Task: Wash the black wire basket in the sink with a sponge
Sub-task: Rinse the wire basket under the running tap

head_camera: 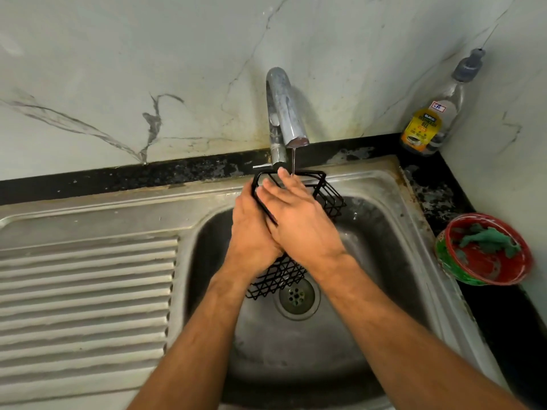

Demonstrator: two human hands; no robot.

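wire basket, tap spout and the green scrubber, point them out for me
wire basket (pixel 278 276), head view, lower mesh
tap spout (pixel 281 105), head view, curved neck
green scrubber (pixel 491 239), head view, middle, in bowl

Black diamond-mesh basket (pixel 279 276) — grey-veined white wall (pixel 118 84), red-and-green bowl (pixel 485 250), green scrubber (pixel 488 239), steel-grey ridged sink (pixel 88 291).

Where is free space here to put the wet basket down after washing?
The ribbed drainboard left of the sink is bare. The right counter is crowded: red bowl, dishwash bottle. Both hands (left, right) hold the basket under the tap.
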